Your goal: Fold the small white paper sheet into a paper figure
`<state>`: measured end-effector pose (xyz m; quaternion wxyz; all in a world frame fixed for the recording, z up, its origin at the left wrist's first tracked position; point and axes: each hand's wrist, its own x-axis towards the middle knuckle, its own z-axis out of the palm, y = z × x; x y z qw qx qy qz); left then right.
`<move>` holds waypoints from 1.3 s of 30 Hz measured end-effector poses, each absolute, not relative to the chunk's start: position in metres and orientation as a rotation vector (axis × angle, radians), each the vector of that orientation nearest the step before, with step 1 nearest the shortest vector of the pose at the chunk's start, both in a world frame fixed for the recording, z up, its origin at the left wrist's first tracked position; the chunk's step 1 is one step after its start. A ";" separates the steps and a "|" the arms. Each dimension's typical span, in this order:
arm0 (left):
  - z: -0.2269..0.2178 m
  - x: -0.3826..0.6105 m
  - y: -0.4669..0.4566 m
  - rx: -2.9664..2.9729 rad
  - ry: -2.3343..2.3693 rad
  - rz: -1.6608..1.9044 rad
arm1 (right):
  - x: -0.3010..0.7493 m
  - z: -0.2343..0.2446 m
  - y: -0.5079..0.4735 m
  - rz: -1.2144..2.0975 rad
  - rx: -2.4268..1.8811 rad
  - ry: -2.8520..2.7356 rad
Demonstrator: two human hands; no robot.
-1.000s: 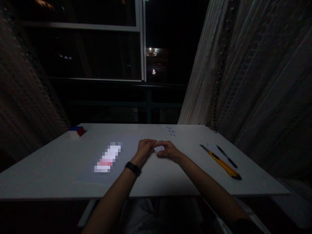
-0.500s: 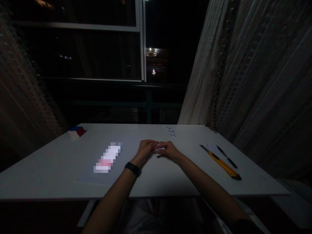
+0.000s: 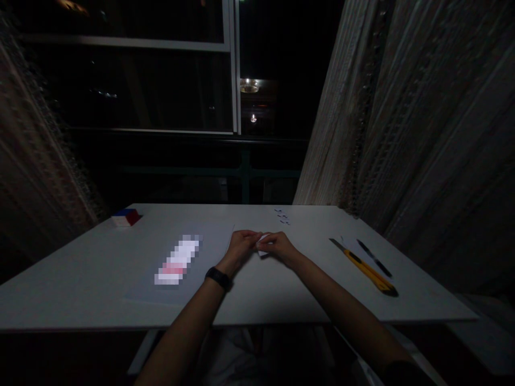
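Observation:
My left hand [image 3: 241,245] and my right hand [image 3: 278,247] meet over the middle of the white table [image 3: 100,279]. Both pinch a small folded piece of white paper [image 3: 262,244] between their fingertips, low over the tabletop. A dark band sits on my left wrist [image 3: 218,277]. The light is dim and the paper's shape is hard to make out.
A larger sheet of paper [image 3: 193,257] lies left of the hands. A yellow utility knife [image 3: 364,268] and a black pen [image 3: 374,257] lie at the right. Small paper bits [image 3: 281,215] sit at the far edge, a red and blue block [image 3: 126,217] at the far left. Curtains flank a dark window.
The hands have drawn closer together and lowered slightly; the small paper, earlier held up and open between the fingers, is now pressed flatter between them.

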<state>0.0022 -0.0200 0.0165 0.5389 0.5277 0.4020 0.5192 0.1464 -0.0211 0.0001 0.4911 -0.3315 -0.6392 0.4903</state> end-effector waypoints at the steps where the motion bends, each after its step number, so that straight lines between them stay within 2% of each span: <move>1: 0.016 0.002 -0.019 1.287 0.956 1.235 | 0.146 0.000 -0.021 1.178 -0.826 -1.537; 5: 0.014 0.001 -0.017 1.375 0.921 1.248 | 0.145 -0.004 -0.016 1.082 -0.856 -1.507; 14: 0.012 0.002 -0.016 1.182 0.946 1.309 | 0.148 -0.005 -0.012 0.905 -0.869 -1.562; 20: 0.019 0.002 -0.019 1.330 0.945 1.294 | 0.150 -0.001 -0.010 0.771 -0.898 -1.510; 39: 0.011 0.002 -0.016 1.649 1.184 1.389 | 0.147 -0.003 -0.009 0.768 -0.956 -1.463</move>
